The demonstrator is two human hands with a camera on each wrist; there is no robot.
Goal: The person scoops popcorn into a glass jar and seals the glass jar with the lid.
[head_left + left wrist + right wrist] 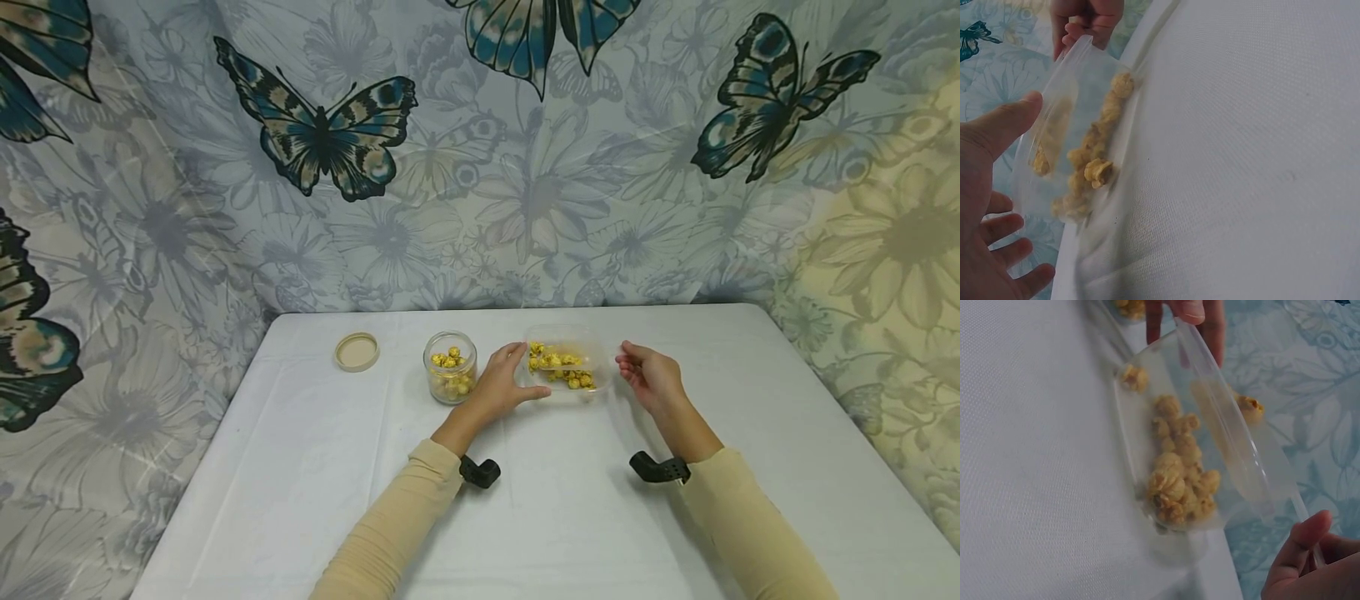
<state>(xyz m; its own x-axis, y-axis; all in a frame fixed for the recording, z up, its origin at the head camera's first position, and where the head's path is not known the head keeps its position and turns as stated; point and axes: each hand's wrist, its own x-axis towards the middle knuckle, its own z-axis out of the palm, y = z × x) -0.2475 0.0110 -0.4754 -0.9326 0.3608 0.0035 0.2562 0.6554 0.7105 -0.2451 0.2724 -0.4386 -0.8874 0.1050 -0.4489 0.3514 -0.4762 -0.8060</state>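
Observation:
A clear plastic container [594,353] holding yellow popcorn pieces [558,367] lies on the white table [315,467], between my two hands. My left hand [528,371] cups its left end, the thumb [1010,122] above the rim and the fingers below. My right hand [626,362] pinches the rim at the right end, where its thumb [1304,540] shows beside the clear wall [1235,456]. Left of my left hand stands an open glass jar [450,379], partly filled with the same pieces.
A round beige lid [357,351] lies flat on the table to the left of the jar. A butterfly-print cloth [525,167] hangs behind the table and at both sides. The tabletop's front half is bare white surface.

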